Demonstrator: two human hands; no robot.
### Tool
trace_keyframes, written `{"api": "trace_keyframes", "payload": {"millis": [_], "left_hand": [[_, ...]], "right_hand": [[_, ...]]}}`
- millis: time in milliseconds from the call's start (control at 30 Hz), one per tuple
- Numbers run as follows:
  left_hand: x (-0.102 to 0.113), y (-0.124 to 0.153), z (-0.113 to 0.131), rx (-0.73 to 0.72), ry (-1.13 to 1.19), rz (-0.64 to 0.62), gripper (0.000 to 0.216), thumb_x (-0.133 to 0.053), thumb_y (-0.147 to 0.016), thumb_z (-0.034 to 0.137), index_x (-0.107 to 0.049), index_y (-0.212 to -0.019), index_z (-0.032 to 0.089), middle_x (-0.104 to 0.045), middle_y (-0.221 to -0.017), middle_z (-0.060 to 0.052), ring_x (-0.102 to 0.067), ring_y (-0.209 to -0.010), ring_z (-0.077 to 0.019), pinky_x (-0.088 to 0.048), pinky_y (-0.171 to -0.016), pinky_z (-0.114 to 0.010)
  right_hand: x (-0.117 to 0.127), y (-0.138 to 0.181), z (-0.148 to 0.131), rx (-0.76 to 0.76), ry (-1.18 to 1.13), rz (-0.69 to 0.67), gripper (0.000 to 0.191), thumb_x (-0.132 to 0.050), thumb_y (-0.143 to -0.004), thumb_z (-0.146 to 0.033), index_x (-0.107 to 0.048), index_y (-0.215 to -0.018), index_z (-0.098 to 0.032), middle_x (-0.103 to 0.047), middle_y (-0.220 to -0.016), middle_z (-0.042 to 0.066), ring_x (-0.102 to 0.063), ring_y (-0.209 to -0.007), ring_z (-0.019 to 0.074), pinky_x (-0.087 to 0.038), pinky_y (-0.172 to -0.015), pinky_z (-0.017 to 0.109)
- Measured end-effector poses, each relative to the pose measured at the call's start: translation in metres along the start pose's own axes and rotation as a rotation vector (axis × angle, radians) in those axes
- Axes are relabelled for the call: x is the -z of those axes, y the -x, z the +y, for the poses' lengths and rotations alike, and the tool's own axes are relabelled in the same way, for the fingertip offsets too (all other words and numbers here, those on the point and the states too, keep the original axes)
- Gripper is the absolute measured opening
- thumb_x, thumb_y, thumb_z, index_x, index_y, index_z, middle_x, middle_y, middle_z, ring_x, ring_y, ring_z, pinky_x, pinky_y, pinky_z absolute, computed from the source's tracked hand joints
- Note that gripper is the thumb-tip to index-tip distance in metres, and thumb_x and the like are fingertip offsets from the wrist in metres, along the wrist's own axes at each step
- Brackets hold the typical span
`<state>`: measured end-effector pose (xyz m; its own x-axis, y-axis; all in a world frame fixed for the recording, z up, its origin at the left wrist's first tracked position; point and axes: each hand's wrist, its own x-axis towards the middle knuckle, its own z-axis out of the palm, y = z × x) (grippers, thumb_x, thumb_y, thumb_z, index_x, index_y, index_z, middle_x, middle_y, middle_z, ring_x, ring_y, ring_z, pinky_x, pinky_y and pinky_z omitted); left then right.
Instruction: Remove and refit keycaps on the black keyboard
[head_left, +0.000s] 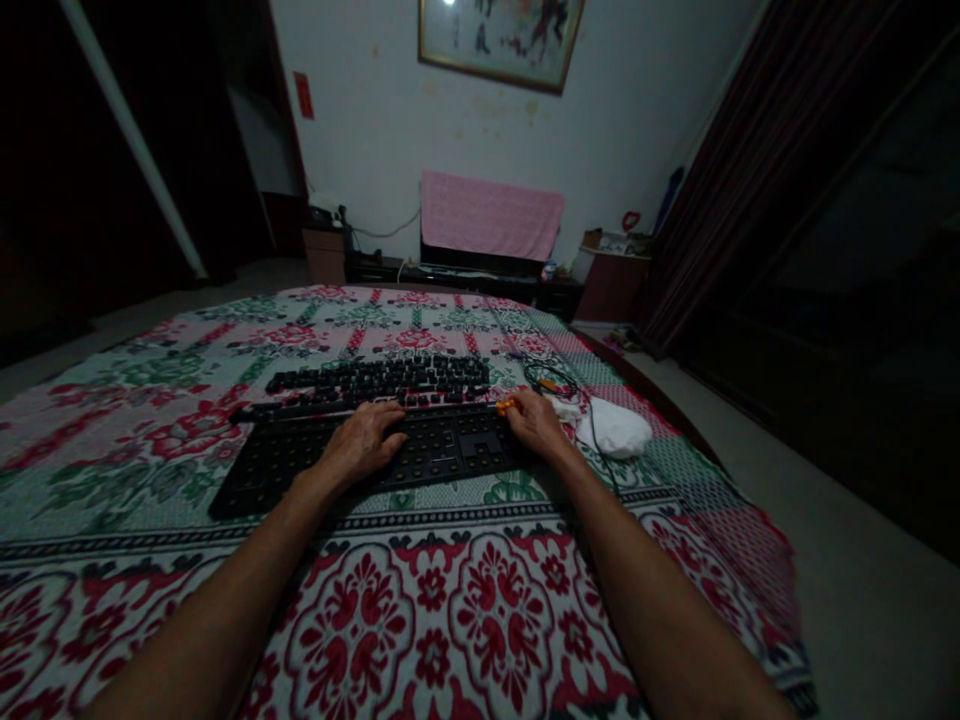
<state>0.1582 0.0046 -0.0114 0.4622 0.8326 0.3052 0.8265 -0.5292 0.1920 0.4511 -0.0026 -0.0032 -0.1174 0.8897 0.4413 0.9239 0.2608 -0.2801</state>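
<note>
A black keyboard base [277,460] with its keycaps off lies slightly aslant on the patterned cloth, rows of small key posts showing. My left hand [364,440] rests flat over its middle, fingers reaching to the far edge and thumb apart. At the far right corner, my right hand [534,425] is closed on a small orange object [506,407], mostly hidden by the fingers, so its kind is unclear. Just beyond the base, several loose black keycaps [390,375] sit in rows.
Right of my right hand lie a crumpled white cloth or bag [616,430] and a coiled black cable [551,378]. The floral cloth [435,600] spreads beneath everything. Farther off, a pink towel [491,215] hangs over a screen by the wall.
</note>
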Motion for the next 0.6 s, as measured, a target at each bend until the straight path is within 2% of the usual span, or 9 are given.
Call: {"api": "trace_keyframes", "payload": {"millis": [67,133,267,367,600], "left_hand": [[-0.001,0.0,0.0,-0.002,0.009,0.006,0.043,-0.043,-0.077,0.039,-0.059,-0.108,0.016,-0.053,-0.122,-0.007,-0.045,-0.113,-0.0226,-0.036,-0.097,-0.035],[-0.001,0.0,-0.001,0.002,0.019,0.008,0.042,-0.043,-0.076,0.039,-0.059,-0.108,0.016,-0.053,-0.122,-0.007,-0.045,-0.113,-0.0226,-0.037,-0.097,-0.036],[-0.002,-0.001,-0.002,0.003,0.012,0.006,0.042,-0.043,-0.076,0.039,-0.059,-0.108,0.017,-0.053,-0.122,-0.007,-0.045,-0.113,-0.0222,-0.036,-0.097,-0.036],[-0.002,-0.001,-0.002,0.007,0.014,0.002,0.042,-0.044,-0.076,0.039,-0.059,-0.109,0.017,-0.053,-0.122,-0.007,-0.044,-0.114,-0.0223,-0.036,-0.098,-0.036],[0.0,0.0,0.0,0.0,0.044,0.021,0.042,-0.043,-0.076,0.039,-0.059,-0.107,0.017,-0.053,-0.121,-0.007,-0.045,-0.113,-0.0228,-0.036,-0.097,-0.036]], "right_hand": [[0.0,-0.001,0.003,-0.032,-0.031,0.081,0.023,-0.041,-0.075,-0.014,-0.062,-0.083,-0.015,-0.059,-0.077,0.006,-0.052,-0.074,0.0157,-0.037,-0.068,0.024],[0.0,-0.001,0.004,-0.036,-0.031,0.103,0.022,-0.042,-0.074,-0.014,-0.062,-0.082,-0.015,-0.059,-0.077,0.005,-0.051,-0.073,0.0157,-0.037,-0.068,0.024],[-0.003,0.002,-0.004,0.051,0.014,0.001,0.02,-0.044,-0.075,-0.017,-0.063,-0.081,-0.018,-0.059,-0.079,0.006,-0.051,-0.075,0.0158,-0.037,-0.07,0.024],[-0.005,0.004,-0.005,0.043,0.062,-0.015,0.021,-0.045,-0.074,-0.016,-0.063,-0.084,-0.018,-0.06,-0.082,0.007,-0.052,-0.078,0.0164,-0.037,-0.072,0.025],[0.004,-0.002,0.015,-0.137,-0.055,0.182,0.027,-0.041,-0.074,-0.016,-0.064,-0.087,-0.014,-0.062,-0.08,0.006,-0.053,-0.075,0.0157,-0.039,-0.07,0.024]]}}
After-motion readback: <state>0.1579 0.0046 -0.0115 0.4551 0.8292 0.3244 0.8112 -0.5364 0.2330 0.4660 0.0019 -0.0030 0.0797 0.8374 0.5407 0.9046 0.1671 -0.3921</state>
